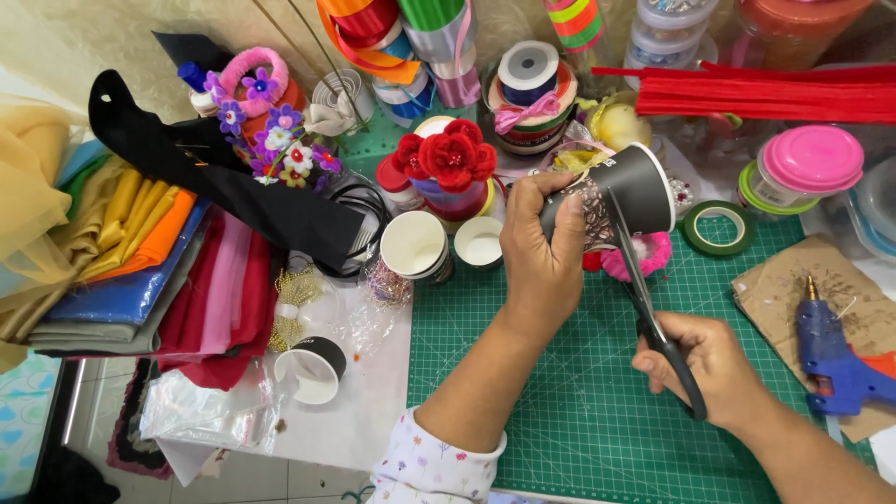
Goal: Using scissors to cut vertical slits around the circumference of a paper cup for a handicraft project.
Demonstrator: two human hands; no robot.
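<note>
Head view: the left hand [541, 252] wraps its fingers [565, 219] around a dark grey paper cup with a white inside [639, 187], pressing on the patterned band near its base and holding it on its side above the green gridded cutting mat [579, 392]. The cup's long axis runs from lower left to upper right, with the open rim turned away from the palm, toward the upper right. The right hand [714, 369] lies nearer the camera and lower right of the cup, fingers closed through the loops of black-handled scissors [653, 317]. The scissors slant up and leftward from that hand, and their blades meet the cup at its rim, one blade showing over the outer wall; how far apart the blades stand cannot be told. So the cup sits up and left of the right hand, along the line of the blades.

Around them: a blue glue gun [835, 359] on brown cardboard at right, a roll of green tape [719, 227] just beyond the cup, white-lined cups [415, 245] to the left, and folded coloured fabrics [140, 261] at far left.
</note>
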